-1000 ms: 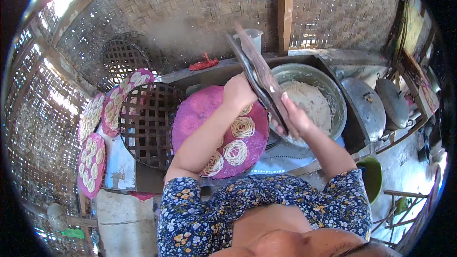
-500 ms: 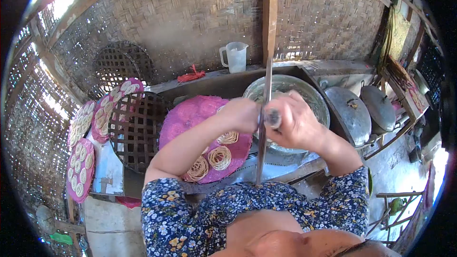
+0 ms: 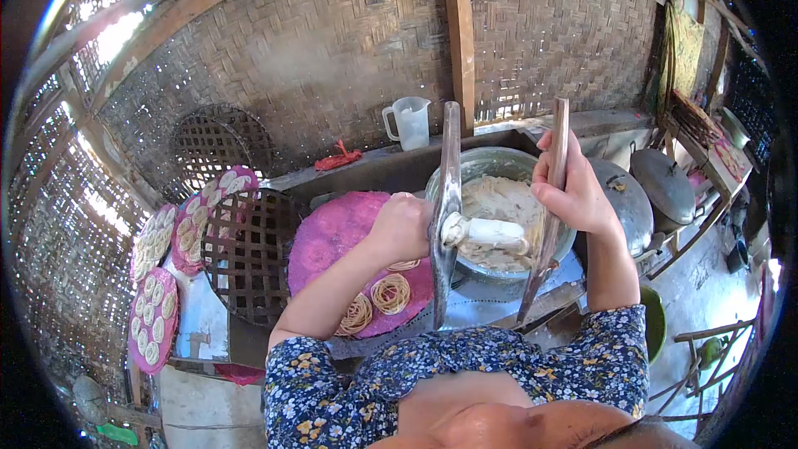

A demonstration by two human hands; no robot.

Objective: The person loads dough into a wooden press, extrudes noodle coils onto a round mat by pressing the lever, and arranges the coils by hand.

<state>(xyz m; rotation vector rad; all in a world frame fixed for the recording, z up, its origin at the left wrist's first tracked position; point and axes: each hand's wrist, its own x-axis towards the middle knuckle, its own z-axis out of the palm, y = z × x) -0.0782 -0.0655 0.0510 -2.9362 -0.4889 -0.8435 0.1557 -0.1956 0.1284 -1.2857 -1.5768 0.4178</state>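
Observation:
My left hand (image 3: 401, 229) is closed on the left half of a wooden two-handled press (image 3: 449, 150), a long upright bar with a holder in its middle. In my right hand (image 3: 575, 189) is the press's other wooden bar (image 3: 540, 262), fingers wrapped round its upper part. A white dough-smeared cylinder (image 3: 495, 234) lies between the two bars; I cannot tell which half it is fixed to. Under them a metal basin (image 3: 544, 165) holds pale sticky dough (image 3: 499, 199). Left of it, a pink round mat (image 3: 320, 241) bears coiled strands of dough (image 3: 391, 293).
A clear plastic jug (image 3: 409, 123) and a red plastic bag (image 3: 338, 156) stand along the back ledge. At left are a dark woven rack (image 3: 249, 258) and pink mats with dough coils (image 3: 153, 320). Lidded metal pots (image 3: 661, 185) sit to the right.
The two press bars have come apart; my right hand has moved right with one bar, and the white cylinder now shows between them. The view has shifted slightly.

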